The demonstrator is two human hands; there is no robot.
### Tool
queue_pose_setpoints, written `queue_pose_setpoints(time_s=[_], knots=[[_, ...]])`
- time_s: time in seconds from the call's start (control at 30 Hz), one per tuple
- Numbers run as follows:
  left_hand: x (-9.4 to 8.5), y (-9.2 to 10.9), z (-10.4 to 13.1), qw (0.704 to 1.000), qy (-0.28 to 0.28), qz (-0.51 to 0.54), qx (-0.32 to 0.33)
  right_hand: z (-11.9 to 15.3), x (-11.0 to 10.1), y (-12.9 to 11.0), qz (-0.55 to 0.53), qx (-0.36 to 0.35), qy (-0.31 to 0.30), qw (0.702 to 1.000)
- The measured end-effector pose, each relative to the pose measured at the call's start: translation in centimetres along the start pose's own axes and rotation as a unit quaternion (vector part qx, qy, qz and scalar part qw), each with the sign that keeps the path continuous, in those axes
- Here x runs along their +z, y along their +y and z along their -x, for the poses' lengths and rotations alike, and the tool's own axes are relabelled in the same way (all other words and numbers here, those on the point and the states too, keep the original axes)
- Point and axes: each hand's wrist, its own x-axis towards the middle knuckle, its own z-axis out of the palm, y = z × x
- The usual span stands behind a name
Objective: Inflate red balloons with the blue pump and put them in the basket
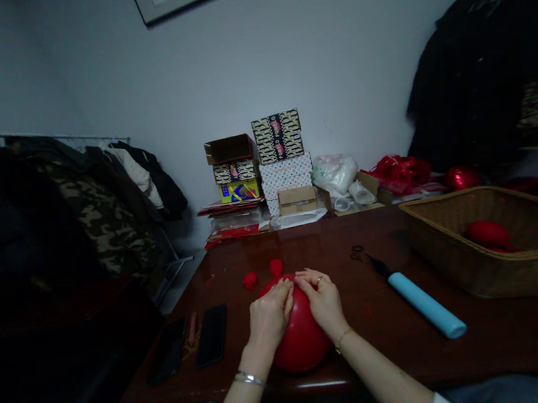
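A blown-up red balloon (300, 345) rests at the front of the dark table, between my forearms. My left hand (268, 315) and my right hand (325, 302) meet at its top, fingers closed in a pinch. They seem to grip the balloon's neck, which the fingertips mostly hide. Just beyond the hands lie two small red pieces, which look like limp balloons (249, 280). To the right is a light blue hand pump (426, 302) with a black nozzle pointing away from me.
Black scissors (357, 253) lie past the pump's nozzle. A wicker basket (440, 267) on the right holds a red balloon (487, 234). Two dark phone-like slabs (211, 334) lie on the left. Stacked boxes (286, 182) and plastic bags (336, 172) line the table's back edge.
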Motion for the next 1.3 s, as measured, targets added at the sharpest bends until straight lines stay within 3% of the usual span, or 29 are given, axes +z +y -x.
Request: queue_pose_setpoints(time_s=[0.2, 0.63, 1.0, 1.3], knots=[[-0.5, 0.0, 0.1, 0.999, -0.001, 0.016, -0.028, 0.2, -0.4, 0.9, -0.014, 0.024, 0.0, 1.0], [-0.1, 0.2, 0.0, 0.999, -0.019, -0.004, -0.027, -1.1, -1.3, 0.3, -0.073, -0.016, -0.141, 0.987], [0.2, 0.2, 0.0, 1.0, -0.008, 0.015, 0.004, -1.6, -1.7, 0.7, 0.069, -0.031, -0.03, 0.997], [0.1, 0.4, -0.2, 1.0, -0.018, -0.003, -0.009, -0.8, -2.1, -0.7, 0.144, -0.069, -0.042, 0.986]])
